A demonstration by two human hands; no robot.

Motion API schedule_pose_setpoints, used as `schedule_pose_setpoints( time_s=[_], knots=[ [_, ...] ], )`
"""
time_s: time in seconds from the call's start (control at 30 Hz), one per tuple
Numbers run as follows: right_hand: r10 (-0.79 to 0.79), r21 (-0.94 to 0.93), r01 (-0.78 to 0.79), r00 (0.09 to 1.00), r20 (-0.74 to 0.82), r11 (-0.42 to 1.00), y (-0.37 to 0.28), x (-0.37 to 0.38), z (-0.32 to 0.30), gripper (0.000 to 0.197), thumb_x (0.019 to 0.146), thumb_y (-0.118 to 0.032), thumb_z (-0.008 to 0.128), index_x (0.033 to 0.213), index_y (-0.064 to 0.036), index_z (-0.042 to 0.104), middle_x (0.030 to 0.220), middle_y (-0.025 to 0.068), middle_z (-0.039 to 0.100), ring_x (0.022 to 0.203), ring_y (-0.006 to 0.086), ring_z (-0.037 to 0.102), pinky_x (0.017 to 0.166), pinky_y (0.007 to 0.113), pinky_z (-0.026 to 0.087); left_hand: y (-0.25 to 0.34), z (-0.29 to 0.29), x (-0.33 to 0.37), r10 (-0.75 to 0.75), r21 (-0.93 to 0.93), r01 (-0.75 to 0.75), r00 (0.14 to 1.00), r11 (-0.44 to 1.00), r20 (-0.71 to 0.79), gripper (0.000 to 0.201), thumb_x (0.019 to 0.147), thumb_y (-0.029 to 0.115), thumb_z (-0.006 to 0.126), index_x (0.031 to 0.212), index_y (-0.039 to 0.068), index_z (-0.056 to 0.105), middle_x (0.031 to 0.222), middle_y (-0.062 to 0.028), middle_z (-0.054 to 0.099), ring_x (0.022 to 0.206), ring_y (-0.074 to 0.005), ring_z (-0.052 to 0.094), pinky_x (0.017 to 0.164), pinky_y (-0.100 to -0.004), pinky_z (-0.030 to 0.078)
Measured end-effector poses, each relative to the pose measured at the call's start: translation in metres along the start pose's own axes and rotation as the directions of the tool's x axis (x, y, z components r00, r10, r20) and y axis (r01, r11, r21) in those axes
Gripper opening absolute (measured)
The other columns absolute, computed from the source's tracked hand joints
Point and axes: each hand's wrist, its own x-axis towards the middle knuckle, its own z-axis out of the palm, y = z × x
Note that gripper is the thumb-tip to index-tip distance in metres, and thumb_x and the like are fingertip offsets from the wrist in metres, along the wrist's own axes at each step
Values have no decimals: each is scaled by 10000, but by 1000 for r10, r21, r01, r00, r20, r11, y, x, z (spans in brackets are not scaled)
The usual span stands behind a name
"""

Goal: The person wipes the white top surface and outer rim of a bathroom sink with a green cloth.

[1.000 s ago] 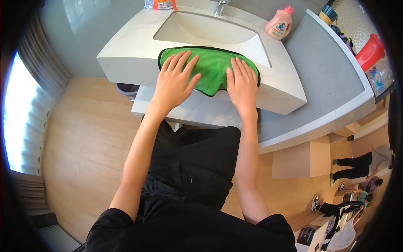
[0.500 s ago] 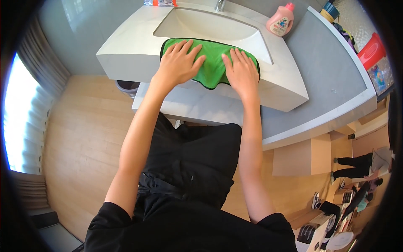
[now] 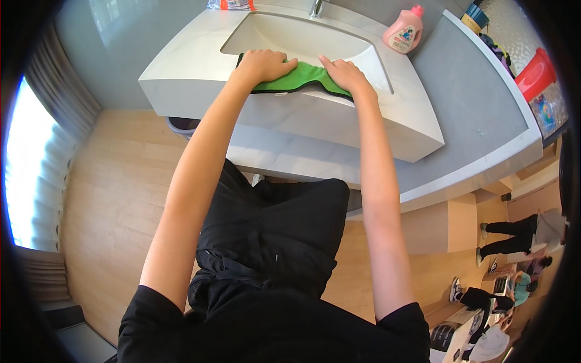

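A green cloth (image 3: 304, 75) with black edging lies over the front rim of the white sink (image 3: 296, 35), its near edge hanging down the counter's front face. My left hand (image 3: 264, 65) is closed over the cloth's left part, fingers curled toward the basin. On the right part, my right hand (image 3: 346, 75) grips the cloth the same way, its thumb pointing toward the left hand. Between the two hands the cloth sags in a shallow wave. Most fingertips are hidden behind the hands and the cloth.
A pale stone countertop (image 3: 192, 60) surrounds the basin, with a metal faucet (image 3: 317, 8) behind. A pink bottle (image 3: 404, 31) stands at the back right, an orange-and-white package (image 3: 232, 4) at the back left. A bin (image 3: 181, 126) sits below. Other people (image 3: 514, 236) are at far right.
My hands have gone from lying flat on the cloth to curling around it. The cloth, spread out before, is now gathered and shorter, its near edge drawn up toward the basin.
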Motion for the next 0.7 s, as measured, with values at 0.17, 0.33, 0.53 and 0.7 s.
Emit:
schedule_pose_setpoints(
  time_s=[0.17, 0.33, 0.53, 0.7],
  knots=[
    [14, 12, -14, 1000, -10, 1000, -4, -10, 3, 735, 992, -648, 303, 1192, -68, 708, 1252, 222, 660, 1173, 400, 612, 1012, 489, 464, -7, 6, -11, 30, -41, -34, 994, 999, -102, 512, 989, 510, 415, 1123, 118, 717, 1063, -179, 719, 1050, -373, 648, 993, -471, 453],
    [-2, 33, 6, 995, -95, 999, -10, -33, 0, 592, 1007, -577, 351, 1156, -149, 732, 1171, 199, 696, 1139, 399, 620, 998, 484, 468, -4, 11, -27, 117, 42, -110, 959, 993, -259, 418, 993, 411, 459, 1118, 92, 699, 1080, -156, 713, 1070, -357, 633, 1004, -455, 452],
    [-44, 47, 51, 990, -135, 998, -17, -55, -5, 550, 1032, -495, 362, 1055, -93, 736, 1076, 195, 719, 1040, 401, 656, 945, 477, 494, 2, 20, -52, 189, 77, -175, 844, 982, -503, 352, 974, 330, 518, 1163, 87, 687, 1155, -133, 705, 1117, -314, 637, 1002, -418, 464],
    [-207, 1, 222, 908, -363, 975, -7, -71, 14, 531, 1044, -469, 387, 1254, -69, 666, 1257, 167, 671, 1201, 337, 592, 1083, 430, 401, 16, 30, -77, 222, 125, -188, 698, 974, -680, 328, 954, 242, 561, 1203, 62, 679, 1226, -152, 688, 1176, -299, 628, 1014, -422, 463]
  ],
)
